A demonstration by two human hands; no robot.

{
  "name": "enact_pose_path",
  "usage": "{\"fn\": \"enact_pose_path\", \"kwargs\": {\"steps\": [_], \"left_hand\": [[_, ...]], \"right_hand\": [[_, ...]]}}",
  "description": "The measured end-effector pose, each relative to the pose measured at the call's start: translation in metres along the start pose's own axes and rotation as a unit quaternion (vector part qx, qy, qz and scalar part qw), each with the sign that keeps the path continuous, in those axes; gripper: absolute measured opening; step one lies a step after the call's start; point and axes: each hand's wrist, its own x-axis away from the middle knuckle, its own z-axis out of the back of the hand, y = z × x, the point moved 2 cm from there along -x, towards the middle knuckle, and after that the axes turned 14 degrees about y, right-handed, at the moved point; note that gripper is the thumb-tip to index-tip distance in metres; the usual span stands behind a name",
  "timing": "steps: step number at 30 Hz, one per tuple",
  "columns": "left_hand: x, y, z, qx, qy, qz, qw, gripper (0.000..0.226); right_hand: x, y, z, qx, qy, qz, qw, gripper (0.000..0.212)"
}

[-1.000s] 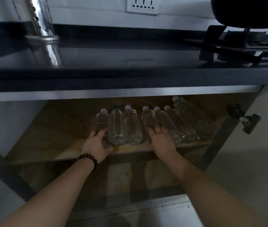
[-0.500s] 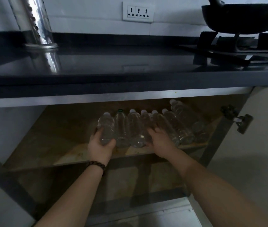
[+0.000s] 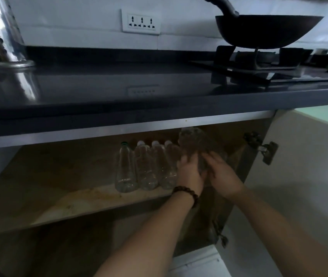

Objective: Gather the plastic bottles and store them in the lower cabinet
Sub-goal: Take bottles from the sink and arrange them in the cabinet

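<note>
1. Nearest: two bare forearms reach into the open cabinet; a bead bracelet [image 3: 186, 193] sits on the left wrist.
2. Left hand [image 3: 189, 170]: fingers curled onto the left side of a blurred cluster of bottles [image 3: 196, 145]. It appears closed on them, though blur hides the exact contact.
3. Right hand [image 3: 222, 174]: fingers spread and curled against the right side of the same cluster. The two hands sit close together and seem to press the cluster between them.
4. Shelf [image 3: 75, 200]: wooden, stained along its near edge. Four bottles lie on it side by side, caps pointing far, bases near the front edge. The leftmost [image 3: 124, 168] has a dark cap; the other three [image 3: 155, 166] have white caps.
5. Cabinet door [image 3: 309, 176] stands open on the right, its hinge [image 3: 267, 150] just right of the hands.
6. Far: a dark desk above carries a wok [image 3: 267, 31] on a burner at the right.
7. Risks, as judgement:
   - Round bottles squeezed between two hands may slip out, since the hold covers only the near ends.
   - Bottles lying close to the front edge could roll or slide off if nudged by the left wrist.
   - The raised cluster may strike the cabinet's upper rail or the hinge.
</note>
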Motion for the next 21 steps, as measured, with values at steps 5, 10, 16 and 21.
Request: {"fn": "enact_pose_path", "kwargs": {"steps": [5, 10, 16, 21], "left_hand": [[-0.029, 0.006, 0.002, 0.04, -0.145, -0.03, 0.988, 0.069], [-0.033, -0.051, 0.065, -0.049, -0.035, 0.022, 0.998, 0.078], [-0.012, -0.136, 0.118, -0.183, -0.022, 0.213, 0.96, 0.072], [-0.01, -0.131, 0.12, -0.018, 0.095, 0.247, 0.964, 0.047]], "right_hand": [[-0.003, 0.008, 0.01, -0.019, -0.007, 0.014, 1.0, 0.054], [-0.003, 0.002, -0.002, 0.029, 0.007, 0.044, 0.999, 0.059], [-0.007, 0.001, -0.014, 0.078, 0.04, 0.062, 0.994, 0.061], [-0.006, 0.002, -0.019, 0.136, 0.068, 0.081, 0.985, 0.06]]}}
